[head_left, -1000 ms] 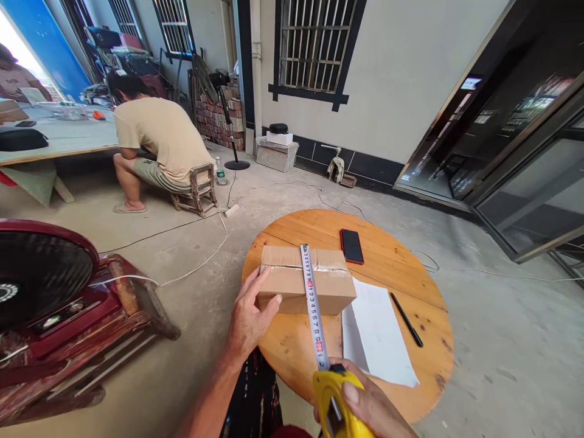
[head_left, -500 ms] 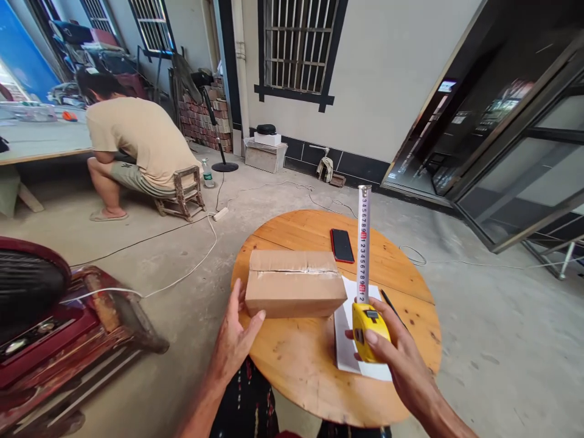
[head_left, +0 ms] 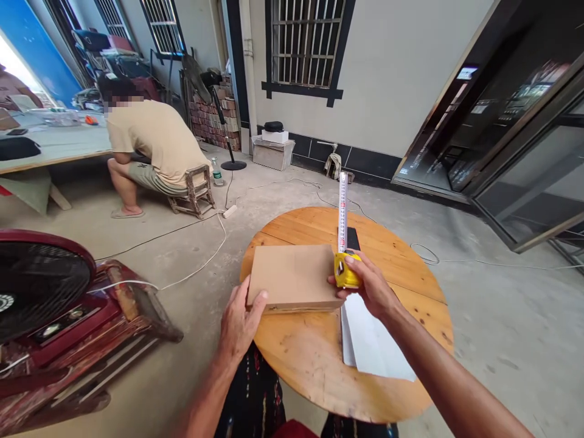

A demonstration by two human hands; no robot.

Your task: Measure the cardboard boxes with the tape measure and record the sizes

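A brown cardboard box (head_left: pixel 292 275) lies on the round wooden table (head_left: pixel 319 359), tipped so a plain broad face is up. My left hand (head_left: pixel 239 322) grips its near left corner, thumb on top. My right hand (head_left: pixel 369 286) is closed round a yellow tape measure (head_left: pixel 345 269) at the box's right edge. Its white blade (head_left: pixel 342 210) sticks up and away from me. A white sheet of paper (head_left: pixel 371 340) lies right of the box, under my right forearm. A dark phone (head_left: pixel 352 236) shows partly behind the tape.
A person in a beige shirt (head_left: pixel 155 146) sits on a low wooden stool (head_left: pixel 194 190) at the back left, facing a long table (head_left: pixel 55 143). A red floor fan (head_left: pixel 43 286) lies at my left. Cables (head_left: pixel 201 243) cross the concrete floor. Glass doors (head_left: pixel 524 158) stand at the right.
The box has been turned so its taped face no longer shows on top. My right hand moved the tape measure from over the paper up to the box's right edge.
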